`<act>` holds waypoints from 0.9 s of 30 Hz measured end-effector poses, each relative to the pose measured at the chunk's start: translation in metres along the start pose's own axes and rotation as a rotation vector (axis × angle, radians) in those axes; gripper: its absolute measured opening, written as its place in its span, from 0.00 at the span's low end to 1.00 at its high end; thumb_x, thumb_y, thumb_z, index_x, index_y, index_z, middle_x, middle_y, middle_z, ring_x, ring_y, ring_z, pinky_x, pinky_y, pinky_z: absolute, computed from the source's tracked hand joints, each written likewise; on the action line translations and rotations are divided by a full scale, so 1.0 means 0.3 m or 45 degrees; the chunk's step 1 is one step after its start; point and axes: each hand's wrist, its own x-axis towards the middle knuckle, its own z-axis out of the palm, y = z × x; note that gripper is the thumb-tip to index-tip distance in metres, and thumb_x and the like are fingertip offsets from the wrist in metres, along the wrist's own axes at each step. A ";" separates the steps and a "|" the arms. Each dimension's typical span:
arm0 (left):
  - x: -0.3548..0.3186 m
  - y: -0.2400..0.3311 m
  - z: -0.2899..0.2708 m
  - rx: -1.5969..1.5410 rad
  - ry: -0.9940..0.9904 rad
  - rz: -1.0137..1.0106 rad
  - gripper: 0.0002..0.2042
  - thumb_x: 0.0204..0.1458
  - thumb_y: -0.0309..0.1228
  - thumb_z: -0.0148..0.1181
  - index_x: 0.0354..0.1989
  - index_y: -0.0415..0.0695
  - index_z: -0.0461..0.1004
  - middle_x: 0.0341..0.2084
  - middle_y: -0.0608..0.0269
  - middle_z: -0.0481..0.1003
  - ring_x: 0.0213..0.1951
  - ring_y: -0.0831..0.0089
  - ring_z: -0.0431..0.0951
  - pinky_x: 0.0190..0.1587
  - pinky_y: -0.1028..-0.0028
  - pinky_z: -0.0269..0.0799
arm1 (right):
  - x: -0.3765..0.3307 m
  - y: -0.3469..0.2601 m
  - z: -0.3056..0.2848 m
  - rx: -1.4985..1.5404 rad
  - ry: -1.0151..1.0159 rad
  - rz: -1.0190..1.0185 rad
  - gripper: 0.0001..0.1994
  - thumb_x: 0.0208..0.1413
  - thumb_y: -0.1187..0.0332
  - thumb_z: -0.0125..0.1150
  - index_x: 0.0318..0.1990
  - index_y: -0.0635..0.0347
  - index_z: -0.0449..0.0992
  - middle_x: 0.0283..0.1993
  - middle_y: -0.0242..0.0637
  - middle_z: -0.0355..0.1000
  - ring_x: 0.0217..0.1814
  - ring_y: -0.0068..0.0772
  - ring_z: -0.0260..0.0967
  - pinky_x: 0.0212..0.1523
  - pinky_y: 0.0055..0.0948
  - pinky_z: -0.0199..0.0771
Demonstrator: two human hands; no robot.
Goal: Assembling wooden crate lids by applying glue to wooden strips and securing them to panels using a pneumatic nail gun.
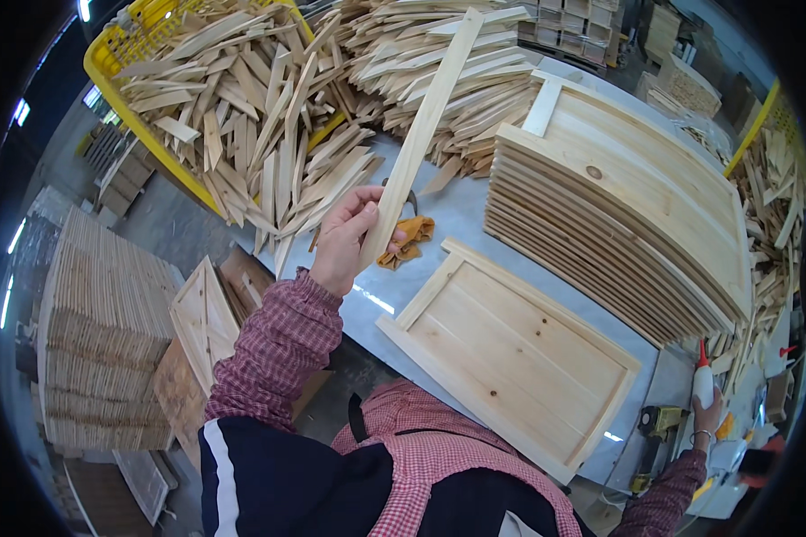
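Note:
A long, flat wooden strip (428,125) is gripped near its lower end by my left hand (342,234), thumb on top, and slants up over the table. At the far right, my right hand (707,417) is wrapped round a white squeeze bottle (704,383) with a red tip. Between my arms lies a shallow pine panel (510,353) with raised rails along its edges. Just beyond my left hand, an orange-brown cloth (409,242) rests on the table.
Similar panels form a tall stack (618,179) at the back right. A yellow crate (121,98) overflows with wood strips, beside a strip pile (439,85) on the grey table (376,300). A yellow-and-black power tool (661,421) sits near my right hand. Stacked boards (107,331) stand left.

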 end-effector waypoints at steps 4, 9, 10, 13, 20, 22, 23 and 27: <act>-0.009 0.013 0.000 0.005 -0.006 0.021 0.15 0.63 0.36 0.40 0.52 0.42 0.64 0.28 0.63 0.69 0.20 0.77 0.70 0.21 0.81 0.68 | 0.027 0.075 0.055 0.001 -0.174 0.094 0.33 0.42 0.61 0.67 0.58 0.61 0.64 0.55 0.51 0.65 0.55 0.51 0.64 0.55 0.41 0.65; -0.012 0.023 -0.003 -0.255 -0.074 0.040 0.20 0.64 0.42 0.37 0.55 0.41 0.62 0.24 0.66 0.64 0.16 0.81 0.61 0.15 0.85 0.60 | 0.067 0.232 0.066 0.899 0.082 0.283 0.33 0.46 0.60 0.66 0.59 0.62 0.63 0.56 0.47 0.65 0.57 0.45 0.65 0.54 0.35 0.66; -0.017 0.023 -0.005 -0.384 -0.075 0.032 0.21 0.64 0.43 0.36 0.56 0.41 0.61 0.24 0.66 0.63 0.16 0.82 0.60 0.14 0.86 0.59 | 0.059 0.249 0.037 1.044 0.218 0.436 0.32 0.47 0.59 0.66 0.58 0.62 0.63 0.56 0.46 0.65 0.57 0.44 0.64 0.54 0.35 0.67; -0.025 0.018 -0.009 -0.479 -0.059 0.005 0.22 0.64 0.43 0.36 0.57 0.39 0.60 0.26 0.65 0.63 0.18 0.82 0.62 0.14 0.85 0.59 | -0.005 0.220 -0.143 2.188 0.523 0.599 0.27 0.54 0.68 0.60 0.62 0.58 0.62 0.58 0.45 0.63 0.58 0.44 0.65 0.59 0.37 0.65; -0.042 -0.029 0.002 -0.714 -0.195 0.000 0.19 0.63 0.42 0.37 0.51 0.39 0.62 0.28 0.64 0.65 0.22 0.80 0.65 0.15 0.82 0.61 | -0.271 -0.447 -0.356 2.283 0.332 0.365 0.29 0.57 0.58 0.58 0.58 0.71 0.59 0.55 0.48 0.65 0.56 0.44 0.66 0.55 0.41 0.70; -0.044 -0.041 0.022 -0.741 -0.157 -0.028 0.16 0.63 0.41 0.37 0.47 0.43 0.64 0.25 0.65 0.65 0.21 0.80 0.66 0.17 0.80 0.63 | -0.346 -0.698 -0.380 2.396 0.208 0.241 0.30 0.55 0.58 0.60 0.59 0.69 0.59 0.55 0.47 0.66 0.55 0.43 0.66 0.55 0.41 0.70; -0.047 -0.044 0.032 -0.762 -0.193 -0.015 0.16 0.63 0.41 0.37 0.47 0.43 0.64 0.25 0.65 0.65 0.21 0.80 0.66 0.17 0.80 0.63 | -0.384 -0.814 -0.398 2.421 0.143 0.173 0.32 0.54 0.58 0.62 0.60 0.68 0.58 0.54 0.46 0.66 0.55 0.43 0.67 0.54 0.41 0.70; -0.065 -0.046 0.065 -0.812 -0.152 -0.039 0.13 0.63 0.41 0.38 0.41 0.45 0.65 0.23 0.66 0.66 0.20 0.79 0.66 0.17 0.80 0.62 | -0.492 -1.181 -0.494 2.421 0.031 -0.157 0.38 0.48 0.55 0.66 0.61 0.67 0.56 0.50 0.45 0.67 0.54 0.41 0.67 0.54 0.40 0.69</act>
